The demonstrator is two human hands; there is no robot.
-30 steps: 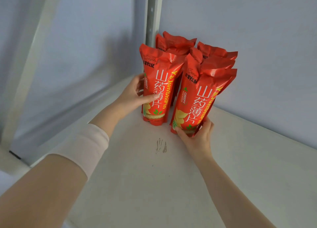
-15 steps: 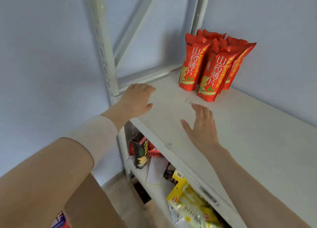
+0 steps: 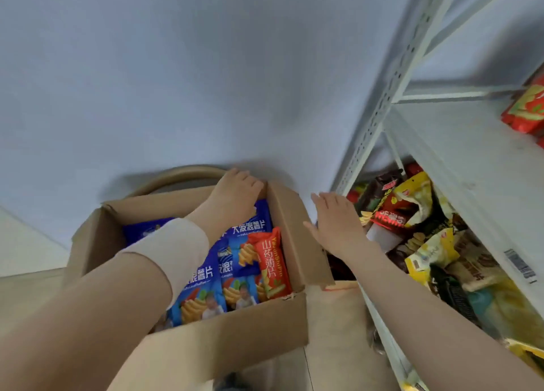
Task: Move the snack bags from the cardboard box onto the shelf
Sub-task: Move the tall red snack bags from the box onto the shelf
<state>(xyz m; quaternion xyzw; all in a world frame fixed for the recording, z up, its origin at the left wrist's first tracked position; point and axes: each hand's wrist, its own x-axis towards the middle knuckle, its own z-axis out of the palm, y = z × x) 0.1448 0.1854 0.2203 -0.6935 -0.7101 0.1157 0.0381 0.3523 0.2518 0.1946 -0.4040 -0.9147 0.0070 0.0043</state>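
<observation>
An open cardboard box [image 3: 253, 336] sits low in the middle of the view. Inside lie several blue snack bags [image 3: 244, 243] and one red snack bag [image 3: 272, 264] along its right side. My left hand [image 3: 235, 193] reaches into the far right corner of the box, fingers curled over a blue bag; whether it grips is unclear. My right hand [image 3: 338, 219] hovers open just outside the box's right flap, holding nothing. The white shelf [image 3: 459, 161] stands at the right, with red snack bags [image 3: 527, 107] on its board at the frame's edge.
The lower shelf level [image 3: 412, 214] is packed with mixed yellow, red and dark snack bags. A perforated white upright [image 3: 379, 107] runs between box and shelf. A curved tan rim [image 3: 176, 175] shows behind the box against the grey wall.
Both hands left the red bags on the shelf and swung down left. The view followed to the box; the left hand is now inside it, the right hand beside its flap.
</observation>
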